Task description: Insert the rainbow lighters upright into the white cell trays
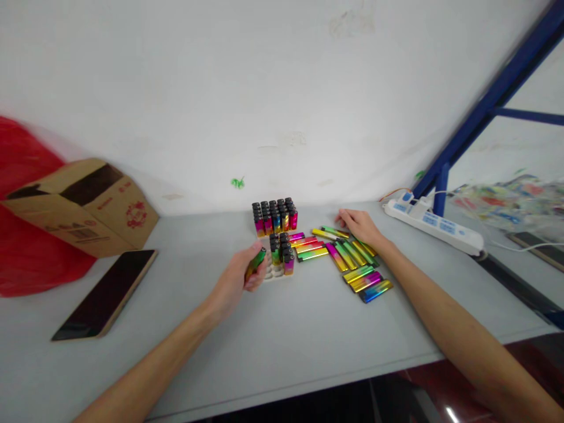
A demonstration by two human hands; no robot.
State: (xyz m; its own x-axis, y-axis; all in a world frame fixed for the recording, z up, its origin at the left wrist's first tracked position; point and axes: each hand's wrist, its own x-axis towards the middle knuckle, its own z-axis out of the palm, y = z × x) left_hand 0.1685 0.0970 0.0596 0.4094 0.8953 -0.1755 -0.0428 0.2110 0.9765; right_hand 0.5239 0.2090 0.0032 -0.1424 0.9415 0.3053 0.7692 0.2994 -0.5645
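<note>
My left hand (252,267) is closed around a green and yellow lighter (255,262), held upright with the thumb near its top. Just right of that hand is a white tray (280,277) with round holes, where several black-topped lighters (275,251) stand upright. My right hand (358,225) rests on the table behind the loose lighters, its fingers loosely bent and apart, with no object visible in them. Loose shiny lighters (338,257) in yellow, green, pink and blue lie between and below the hands. Behind the tray, a block of upright lighters (277,221) stands in rows.
On the left are an open cardboard box (110,205), a red plastic bag (26,153) and a dark flat phone-like slab (108,296). A white power strip (436,226) with plugs lies at the right, beside a blue metal frame (467,129). A white wall (282,106) closes the back.
</note>
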